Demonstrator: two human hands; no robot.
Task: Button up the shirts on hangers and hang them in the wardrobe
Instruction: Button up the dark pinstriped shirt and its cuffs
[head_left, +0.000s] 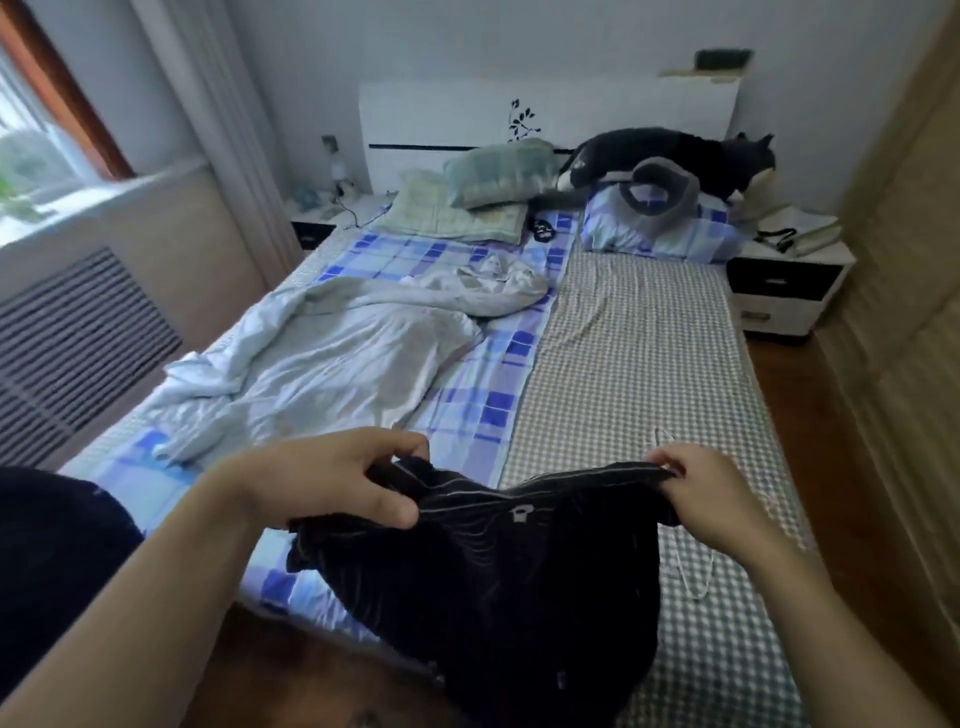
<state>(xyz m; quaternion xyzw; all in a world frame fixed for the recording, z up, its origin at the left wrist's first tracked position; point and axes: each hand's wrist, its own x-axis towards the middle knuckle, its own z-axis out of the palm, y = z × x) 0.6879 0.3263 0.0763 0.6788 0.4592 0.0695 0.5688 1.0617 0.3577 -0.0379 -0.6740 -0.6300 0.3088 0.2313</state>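
At the foot of the bed (634, 332), my left hand (332, 480) and right hand (706, 499) grip a dark pinstriped shirt (498, 571), fingers pinching its top edge; hanger, buttoning and wardrobe seemingly remain ahead.

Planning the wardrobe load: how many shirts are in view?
2. A dark striped shirt held up by both hands at the bed's foot; a pale shirt crumpled on the bed's left side. Others may be hidden.

A dark pinstriped shirt (498, 571) hangs above the foot of the bed (639, 353), stretched by its top edge, a small white tag showing. A thin white hanger (696, 577) lies on the checked sheet just beside it, partly hidden.
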